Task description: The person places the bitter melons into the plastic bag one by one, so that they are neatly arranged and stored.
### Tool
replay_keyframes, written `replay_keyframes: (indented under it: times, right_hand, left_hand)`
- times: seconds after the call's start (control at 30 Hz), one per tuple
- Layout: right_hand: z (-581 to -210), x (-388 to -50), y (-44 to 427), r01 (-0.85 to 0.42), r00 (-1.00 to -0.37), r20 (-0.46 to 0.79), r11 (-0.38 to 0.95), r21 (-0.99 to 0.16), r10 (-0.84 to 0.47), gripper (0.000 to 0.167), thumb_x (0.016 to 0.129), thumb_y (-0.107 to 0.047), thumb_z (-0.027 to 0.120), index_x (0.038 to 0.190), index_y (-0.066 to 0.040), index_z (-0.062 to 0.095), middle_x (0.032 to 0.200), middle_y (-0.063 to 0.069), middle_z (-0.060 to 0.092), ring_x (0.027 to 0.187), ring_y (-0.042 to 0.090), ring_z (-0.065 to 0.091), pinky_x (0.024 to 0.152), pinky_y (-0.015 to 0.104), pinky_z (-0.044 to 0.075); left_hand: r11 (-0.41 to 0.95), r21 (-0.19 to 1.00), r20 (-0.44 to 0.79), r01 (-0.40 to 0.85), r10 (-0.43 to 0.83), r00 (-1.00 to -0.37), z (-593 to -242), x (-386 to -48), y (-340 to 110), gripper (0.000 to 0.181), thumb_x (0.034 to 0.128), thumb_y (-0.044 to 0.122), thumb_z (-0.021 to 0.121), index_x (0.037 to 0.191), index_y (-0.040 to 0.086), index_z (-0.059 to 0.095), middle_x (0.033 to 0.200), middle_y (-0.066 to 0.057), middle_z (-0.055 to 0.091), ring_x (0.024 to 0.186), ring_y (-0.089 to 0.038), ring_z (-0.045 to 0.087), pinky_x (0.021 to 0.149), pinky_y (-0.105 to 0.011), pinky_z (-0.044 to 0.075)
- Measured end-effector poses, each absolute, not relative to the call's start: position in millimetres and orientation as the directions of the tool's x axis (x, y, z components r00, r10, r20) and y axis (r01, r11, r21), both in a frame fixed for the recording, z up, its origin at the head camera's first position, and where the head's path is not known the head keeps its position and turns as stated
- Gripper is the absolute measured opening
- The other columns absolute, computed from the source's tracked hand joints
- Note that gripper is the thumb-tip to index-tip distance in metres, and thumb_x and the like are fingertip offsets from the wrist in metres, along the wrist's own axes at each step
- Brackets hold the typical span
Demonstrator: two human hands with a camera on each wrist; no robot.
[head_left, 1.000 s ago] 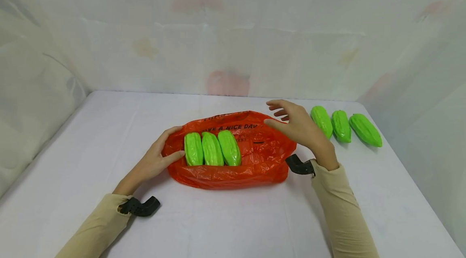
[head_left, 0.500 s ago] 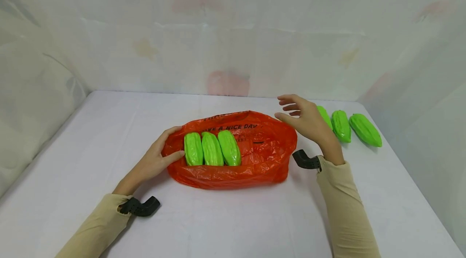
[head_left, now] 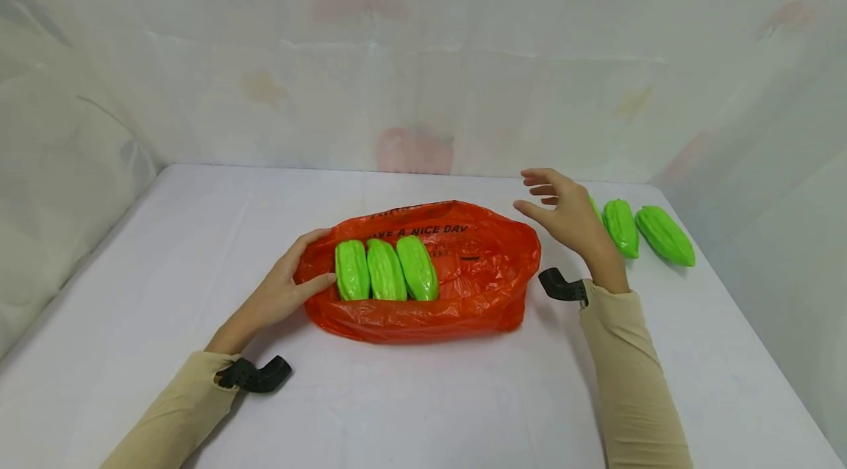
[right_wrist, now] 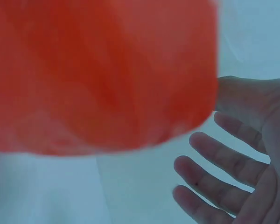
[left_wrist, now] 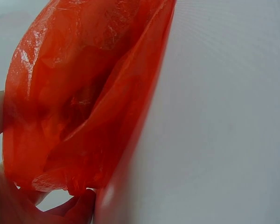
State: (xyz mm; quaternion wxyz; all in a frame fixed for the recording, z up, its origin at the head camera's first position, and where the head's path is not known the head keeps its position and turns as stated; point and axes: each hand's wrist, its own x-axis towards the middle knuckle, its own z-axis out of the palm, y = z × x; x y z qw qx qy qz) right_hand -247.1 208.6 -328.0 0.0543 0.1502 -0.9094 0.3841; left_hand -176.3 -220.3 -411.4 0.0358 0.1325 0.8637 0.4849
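A red plastic bag (head_left: 476, 270) with dark print inside lies mouth up on the table. Three glossy, bright green, ridged fruit-like pieces (head_left: 387, 270) stand side by side in its left half. My left hand (head_left: 284, 289) holds the bag's left end, thumb at the front and fingers behind; the left wrist view shows fingers (left_wrist: 79, 205) at the crumpled red plastic. Beyond the bag's right end my right hand (head_left: 562, 212) hovers with spread, relaxed fingers (right_wrist: 219, 154) and holds nothing. It partly hides the nearest of three more green pieces (head_left: 620, 228) at the far right.
A white cloth covers the table (head_left: 397, 410). Pale fruit-patterned sheeting (head_left: 423, 72) hangs behind it and at both sides. Black curved mounts (head_left: 258, 375) sit on both wrists, the right one close to the bag's right edge.
My right hand has moved right and slightly away, from over the bag's right rim to beside it, covering more of one green piece. The left hand and the bag stay where they were.
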Motion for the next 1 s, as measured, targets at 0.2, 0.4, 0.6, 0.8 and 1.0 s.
replay_keyframes:
  times: [0.2,0.4,0.6,0.8,1.0]
  right_hand:
    - [-332.5,-250.8,217.0,-0.296,-0.954,0.241,0.690,-0.661,-0.178,0.051,0.092,-0.013,0.069,0.139,-0.002,0.051,0.134,0.025,0.059,0.123,0.042,0.056,0.105,0.055,0.044]
    - [-333.4,-251.7,226.8,-0.247,-0.966,0.225,0.704,-0.666,-0.126,0.051,0.093,-0.016,0.068,0.140,-0.004,0.051,0.136,0.023,0.058,0.126,0.040,0.054,0.108,0.055,0.041]
    - [-336.7,-253.7,234.4,-0.219,-0.973,0.207,0.720,-0.658,-0.107,0.052,0.094,-0.017,0.067,0.141,-0.004,0.050,0.137,0.023,0.056,0.127,0.041,0.052,0.109,0.055,0.040]
    - [-340.6,-255.1,239.4,-0.194,-0.977,0.199,0.733,-0.653,-0.081,0.052,0.094,-0.015,0.067,0.141,-0.002,0.049,0.138,0.025,0.055,0.128,0.042,0.051,0.110,0.055,0.039]
    - [-346.2,-256.3,245.3,-0.149,-0.984,0.171,0.755,-0.638,-0.050,0.052,0.094,-0.017,0.065,0.142,-0.003,0.048,0.139,0.026,0.054,0.128,0.045,0.049,0.107,0.060,0.039]
  left_hand:
    - [0.488,0.849,0.073,0.202,0.269,-0.960,-408.8,-175.4,-220.0,0.067,0.0957,0.020,0.064,0.153,0.020,0.029,0.152,-0.013,0.040,0.137,-0.034,0.039,0.108,-0.061,0.035]
    - [0.493,0.847,0.069,0.199,0.269,-0.961,-407.8,-175.8,-220.2,0.067,0.0958,0.020,0.064,0.153,0.020,0.029,0.152,-0.014,0.040,0.137,-0.034,0.040,0.108,-0.060,0.037]
    - [0.488,0.850,0.067,0.197,0.271,-0.960,-407.7,-176.1,-219.7,0.067,0.0958,0.020,0.064,0.153,0.020,0.030,0.152,-0.014,0.041,0.136,-0.033,0.041,0.107,-0.060,0.037]
    - [0.490,0.849,0.065,0.196,0.272,-0.960,-408.1,-175.8,-219.4,0.067,0.0959,0.019,0.064,0.153,0.019,0.029,0.152,-0.014,0.040,0.136,-0.034,0.041,0.107,-0.060,0.037]
    - [0.486,0.852,0.064,0.196,0.274,-0.960,-408.6,-175.3,-219.7,0.067,0.0959,0.019,0.064,0.153,0.020,0.029,0.152,-0.014,0.040,0.135,-0.033,0.042,0.106,-0.059,0.039]
